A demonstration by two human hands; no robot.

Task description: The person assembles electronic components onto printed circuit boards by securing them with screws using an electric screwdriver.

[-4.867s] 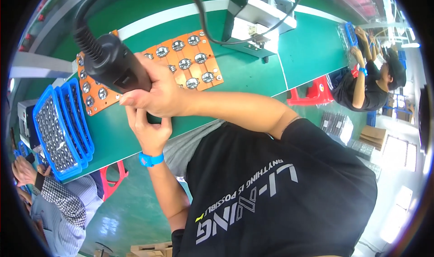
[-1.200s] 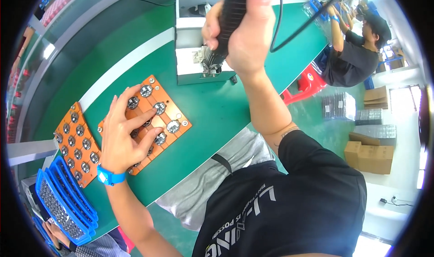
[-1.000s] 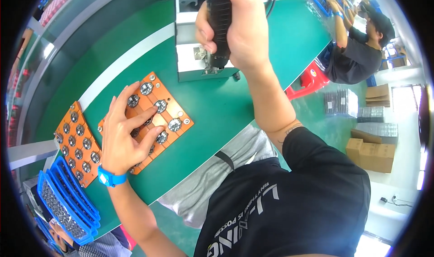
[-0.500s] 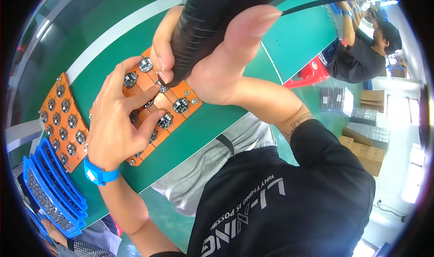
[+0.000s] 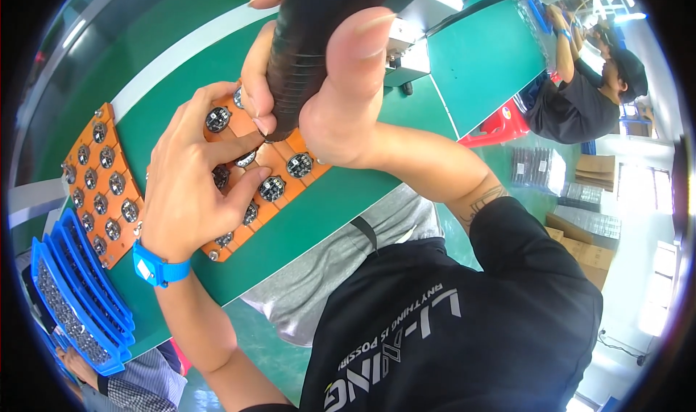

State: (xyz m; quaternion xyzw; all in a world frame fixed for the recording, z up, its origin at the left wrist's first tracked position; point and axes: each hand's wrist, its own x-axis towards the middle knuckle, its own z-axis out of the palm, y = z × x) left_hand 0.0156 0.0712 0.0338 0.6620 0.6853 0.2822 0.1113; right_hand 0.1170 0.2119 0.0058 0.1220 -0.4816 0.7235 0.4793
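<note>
My right hand [image 5: 341, 100] is wrapped round a black electric screwdriver [image 5: 297, 64] with a ribbed grip, its lower end down at an orange fixture plate [image 5: 283, 184]. The hand and grip hide the tip. Round black circuit boards [image 5: 299, 165] sit in several places on that plate. My left hand [image 5: 185, 173] lies across the plate's left part, fingers apart. Its index fingertip reaches close to the screwdriver's lower end, and the thumb rests beside a round board [image 5: 272, 188]. Between thumb and index finger another round board [image 5: 246, 158] shows in part.
A second orange plate [image 5: 105, 184] with round boards lies to the left. Blue trays [image 5: 76, 310] of small parts stand nearer. A pale box [image 5: 409, 53] and a black cable [image 5: 493, 6] are behind the screwdriver. A co-worker [image 5: 573, 100] sits at the far right, near a red stool [image 5: 504, 126].
The screwdriver has tipped more upright, and my right thumb has moved left with it. The pale box behind now shows. My left hand stays spread on the plate; the view has shifted slightly.
</note>
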